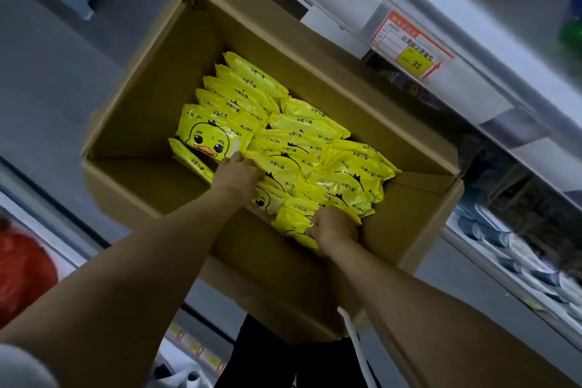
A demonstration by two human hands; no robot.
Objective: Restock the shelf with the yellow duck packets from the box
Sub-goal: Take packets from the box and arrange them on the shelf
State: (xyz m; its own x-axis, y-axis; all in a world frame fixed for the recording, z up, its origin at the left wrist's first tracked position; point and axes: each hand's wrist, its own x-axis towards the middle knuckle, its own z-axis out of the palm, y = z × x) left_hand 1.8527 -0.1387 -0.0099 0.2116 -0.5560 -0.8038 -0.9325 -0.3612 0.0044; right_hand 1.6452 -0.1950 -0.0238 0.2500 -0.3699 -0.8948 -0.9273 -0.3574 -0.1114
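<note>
Gripping glossy yellow duck packets (302, 148) in rectangular cardboard box (151, 104), both hands (236, 172) (333, 227).

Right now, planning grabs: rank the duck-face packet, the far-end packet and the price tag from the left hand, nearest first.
1. duck-face packet, beside the left hand.
2. far-end packet, far side of box.
3. price tag, shelf edge, upper right.

Both hands (237, 172) (333, 227) among boxed duck packets (283, 123)

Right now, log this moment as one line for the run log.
stage: pick from box | left hand: fingers tucked among duck packets | right hand: grips duck packets at near end
</note>
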